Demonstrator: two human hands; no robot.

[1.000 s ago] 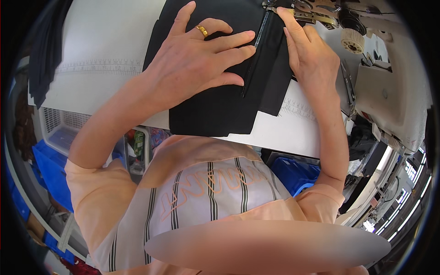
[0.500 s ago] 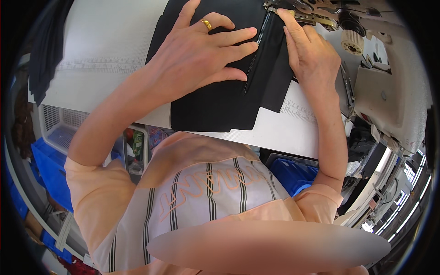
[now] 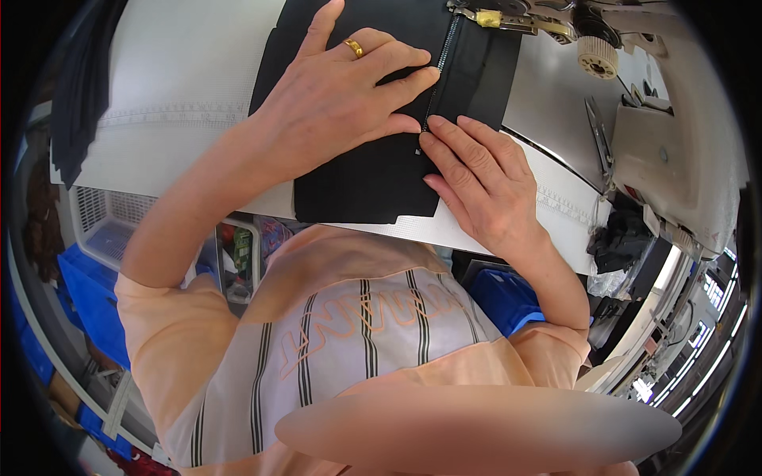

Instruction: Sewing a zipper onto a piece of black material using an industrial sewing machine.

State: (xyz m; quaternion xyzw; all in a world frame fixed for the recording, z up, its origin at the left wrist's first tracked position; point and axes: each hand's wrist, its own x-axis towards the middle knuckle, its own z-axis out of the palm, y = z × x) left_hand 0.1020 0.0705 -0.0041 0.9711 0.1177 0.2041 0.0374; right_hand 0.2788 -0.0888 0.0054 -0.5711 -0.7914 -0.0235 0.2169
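A black cloth piece lies on the white table with a dark zipper running along it, up to the metal presser foot of a sewing machine. My left hand rests flat on the cloth just left of the zipper, fingers spread, a gold ring on one. Beside the zipper's near end, my right hand lays its outstretched fingertips on the cloth, the thumb held lower and apart. Whether these fingertips press on the zipper tape or only the cloth, I cannot tell.
More black cloth hangs over the table's left side. Printed ruler markings cross the white tabletop. Metal thread snips or tweezers lie by the machine. Below the table stand a white basket and blue bins.
My right hand has left the presser foot and come down toward me to the zipper's near end. The cloth's right edge now lies differently. My left hand has barely shifted.
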